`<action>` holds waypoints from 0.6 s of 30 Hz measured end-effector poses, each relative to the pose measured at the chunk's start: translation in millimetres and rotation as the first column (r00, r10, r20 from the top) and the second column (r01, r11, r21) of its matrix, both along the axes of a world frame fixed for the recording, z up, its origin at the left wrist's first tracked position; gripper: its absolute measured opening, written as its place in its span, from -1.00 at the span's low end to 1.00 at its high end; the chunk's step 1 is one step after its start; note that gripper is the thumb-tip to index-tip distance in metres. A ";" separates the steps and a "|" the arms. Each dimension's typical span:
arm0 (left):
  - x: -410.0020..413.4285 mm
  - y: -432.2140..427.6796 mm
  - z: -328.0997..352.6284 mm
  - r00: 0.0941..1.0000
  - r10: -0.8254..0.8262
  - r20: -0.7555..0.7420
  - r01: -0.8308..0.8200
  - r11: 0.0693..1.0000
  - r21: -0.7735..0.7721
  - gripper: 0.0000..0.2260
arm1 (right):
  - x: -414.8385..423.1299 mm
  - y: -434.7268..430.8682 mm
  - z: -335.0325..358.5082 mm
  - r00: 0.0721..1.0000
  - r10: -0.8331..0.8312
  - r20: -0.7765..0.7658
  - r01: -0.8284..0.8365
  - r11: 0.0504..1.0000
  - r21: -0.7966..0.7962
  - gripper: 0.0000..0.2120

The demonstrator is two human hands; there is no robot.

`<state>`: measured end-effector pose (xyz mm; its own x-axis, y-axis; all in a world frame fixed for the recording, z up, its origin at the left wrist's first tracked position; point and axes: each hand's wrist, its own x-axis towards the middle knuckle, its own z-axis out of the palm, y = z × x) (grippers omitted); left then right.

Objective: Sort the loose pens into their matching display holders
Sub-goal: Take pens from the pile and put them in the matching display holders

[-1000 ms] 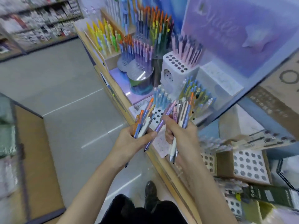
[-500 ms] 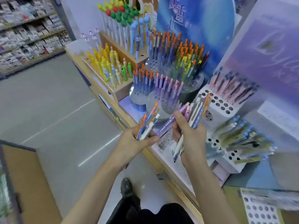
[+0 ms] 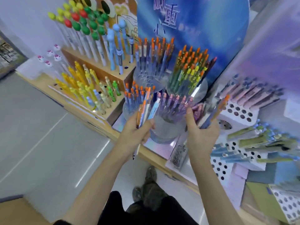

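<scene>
A clear round holder full of lilac pens stands on the bench between both hands, flanked by a white perforated block and a wooden rack of yellow and green pens. The fingers of the left hand curl round orange-capped blue loose pens; the right hand grips a purple-and-blue bunch beside the holder.

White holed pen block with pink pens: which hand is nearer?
Right. The right hand, gripping a pen bundle, is just beside the white block; the left hand is across the clear purple-pen cup.
</scene>
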<state>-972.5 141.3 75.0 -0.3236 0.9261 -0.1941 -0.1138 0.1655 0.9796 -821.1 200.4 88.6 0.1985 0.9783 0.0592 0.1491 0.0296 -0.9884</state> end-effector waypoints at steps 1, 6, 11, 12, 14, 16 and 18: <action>-2.4 5.0 -0.7 1.000 -0.010 -0.003 0.010 1.000 0.016 -0.84 | -2.5 1.9 -0.7 0.999 0.014 0.046 -0.015 1.000 0.025 -0.64; -8.1 20.4 3.8 0.996 -0.047 0.077 0.042 0.998 0.056 -0.93 | -9.1 6.8 -4.7 0.983 -0.008 0.184 -0.019 0.989 0.145 -0.64; -14.3 27.7 14.8 0.984 -0.119 0.136 0.112 0.992 0.060 -0.82 | -14.6 4.1 -9.9 0.970 -0.082 0.230 0.036 0.980 0.197 -0.57; -16.7 29.7 16.3 0.980 -0.138 0.143 0.131 0.990 0.056 -0.80 | -15.9 2.4 -11.6 0.965 -0.098 0.241 0.048 0.978 0.202 -0.55; -23.3 33.7 19.0 0.974 -0.181 0.138 0.176 0.983 0.053 -0.83 | -20.0 -1.8 -14.9 0.962 -0.140 0.235 0.087 0.971 0.222 -0.54; -30.3 37.0 20.1 0.968 -0.211 0.132 0.207 0.977 0.042 -0.88 | -25.0 -5.3 -17.2 0.964 -0.179 0.195 0.138 0.968 0.209 -0.61; -36.3 38.8 22.3 0.962 -0.231 0.147 0.227 0.973 0.041 -0.88 | -32.0 -6.2 -17.8 0.966 -0.169 0.194 0.142 0.979 0.145 -0.71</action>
<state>-1008.8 180.1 97.2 -0.0712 0.9769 -0.2014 -0.2217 0.1814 0.9581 -853.2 194.2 70.8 0.3185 0.9175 0.2382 0.3601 0.1153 -0.9257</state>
